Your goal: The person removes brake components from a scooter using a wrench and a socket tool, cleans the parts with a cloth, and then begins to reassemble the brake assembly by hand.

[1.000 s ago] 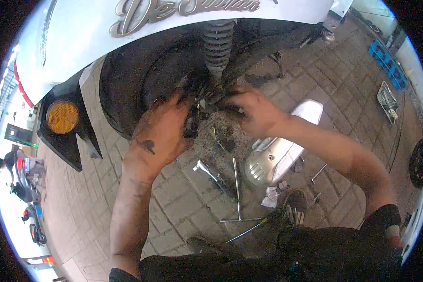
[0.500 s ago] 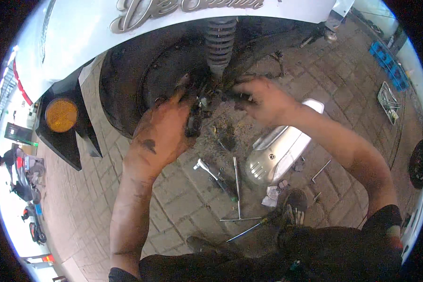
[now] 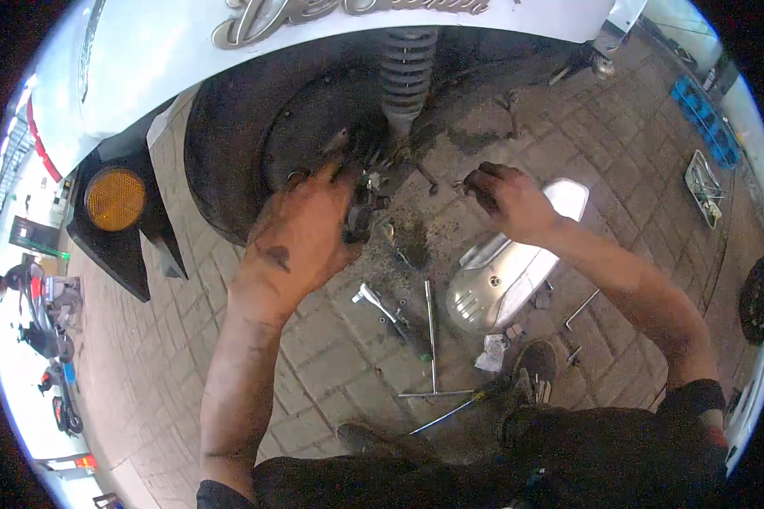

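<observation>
Beside the dark wheel, my left hand is wrapped round a dark metal part that looks like a brake caliper. Its palm hides much of that part. My right hand is off to the right, apart from the wheel, its blackened fingers pinched together; a tiny thing shows at the fingertips, too small to name. Between the hands, below the coil spring shock absorber, a short metal arm sticks out. A silver cover lies on the paving below my right forearm.
On the paving lie a ratchet, a T-handle wrench, a long thin rod tool and an L-shaped wrench. A blue crate and a small tray stand far right. An orange reflector juts out at left.
My right hand has drawn away from the wheel parts, rightward and slightly down, uncovering the short metal arm. My left hand keeps its hold on the dark part.
</observation>
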The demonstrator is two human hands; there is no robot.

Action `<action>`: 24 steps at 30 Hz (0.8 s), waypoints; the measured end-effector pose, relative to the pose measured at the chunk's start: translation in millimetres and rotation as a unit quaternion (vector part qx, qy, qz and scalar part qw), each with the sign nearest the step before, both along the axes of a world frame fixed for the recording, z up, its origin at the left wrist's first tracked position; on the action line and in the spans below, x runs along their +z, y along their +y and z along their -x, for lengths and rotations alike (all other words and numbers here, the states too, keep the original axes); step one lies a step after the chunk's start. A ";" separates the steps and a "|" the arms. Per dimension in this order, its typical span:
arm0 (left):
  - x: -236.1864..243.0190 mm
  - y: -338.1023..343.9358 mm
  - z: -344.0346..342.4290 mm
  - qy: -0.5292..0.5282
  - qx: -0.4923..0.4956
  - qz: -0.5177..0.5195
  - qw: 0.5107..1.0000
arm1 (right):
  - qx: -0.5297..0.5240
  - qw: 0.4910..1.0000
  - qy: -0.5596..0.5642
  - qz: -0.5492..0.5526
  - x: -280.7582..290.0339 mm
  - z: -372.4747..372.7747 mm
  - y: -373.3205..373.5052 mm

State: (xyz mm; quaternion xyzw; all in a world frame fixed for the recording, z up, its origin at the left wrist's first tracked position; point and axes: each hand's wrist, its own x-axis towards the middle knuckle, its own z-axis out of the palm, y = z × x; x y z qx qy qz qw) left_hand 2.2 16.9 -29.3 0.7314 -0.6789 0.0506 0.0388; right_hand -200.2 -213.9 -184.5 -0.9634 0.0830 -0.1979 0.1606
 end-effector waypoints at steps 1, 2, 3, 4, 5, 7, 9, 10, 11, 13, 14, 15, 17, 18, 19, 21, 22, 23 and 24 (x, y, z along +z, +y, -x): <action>-0.3 0.9 -0.5 0.008 0.001 -0.006 1.000 | -0.014 0.998 0.028 -0.053 3.8 -0.3 1.0; 2.2 0.4 -1.0 0.016 0.000 -0.009 1.000 | -0.032 0.993 0.055 -0.102 14.3 0.3 1.5; 0.6 -1.9 -2.0 0.027 -0.006 -0.013 1.000 | -0.027 0.996 0.042 -0.080 22.2 1.2 2.5; 0.5 -3.9 -1.8 0.030 0.001 -0.025 0.999 | -0.022 0.998 0.029 -0.057 30.8 0.7 4.3; 3.8 -3.3 -0.5 0.031 0.011 -0.039 0.999 | -0.014 0.999 0.013 -0.036 38.2 -2.1 7.6; 3.6 -1.5 -0.8 0.020 0.010 -0.036 0.999 | 0.017 1.000 -0.006 -0.023 47.8 -12.6 8.8; -2.1 1.7 -4.3 -0.003 -0.008 0.000 1.000 | 0.033 0.999 -0.035 -0.004 58.5 -20.5 15.1; -2.3 1.7 -4.5 0.003 -0.009 0.000 1.000 | 0.033 0.998 -0.053 0.007 63.6 -22.2 22.1; -3.3 0.3 -4.9 0.010 -0.010 0.000 1.000 | 0.033 0.997 -0.071 0.019 67.9 -24.4 27.9; -3.4 -0.5 -4.1 0.018 -0.006 0.000 1.000 | 0.055 0.997 -0.053 0.001 77.0 -31.0 37.2; -3.0 -1.5 -2.3 0.020 -0.004 0.001 1.000 | 0.064 0.997 -0.043 -0.007 79.9 -32.9 40.3; -2.8 -2.1 -1.3 0.023 -0.002 0.002 1.000 | 0.064 0.997 -0.047 -0.010 80.3 -35.5 42.8; -2.7 -3.6 -2.0 0.041 -0.003 0.009 0.999 | 0.064 0.996 -0.056 -0.016 77.6 -39.9 46.1; -2.6 -4.1 -2.4 0.049 -0.003 0.012 0.999 | 0.062 0.995 -0.070 -0.020 72.4 -40.7 45.9; -4.2 -3.7 -4.1 0.047 -0.002 0.000 0.999 | 0.061 0.994 -0.084 -0.023 65.0 -41.5 45.2; -9.7 -0.8 -10.0 0.043 0.005 -0.027 0.999 | 0.064 0.993 -0.095 -0.036 66.2 -43.8 48.2; -9.0 -0.4 -9.2 0.054 0.013 -0.028 0.998 | 0.067 0.993 -0.092 -0.043 69.6 -42.3 49.6; -6.6 -1.0 -5.9 0.066 0.019 -0.029 0.997 | 0.068 0.993 -0.088 -0.050 73.6 -40.8 51.0; -5.4 -1.6 -4.0 0.077 0.025 -0.030 0.996 | 0.071 0.992 -0.094 -0.048 71.3 -42.2 50.1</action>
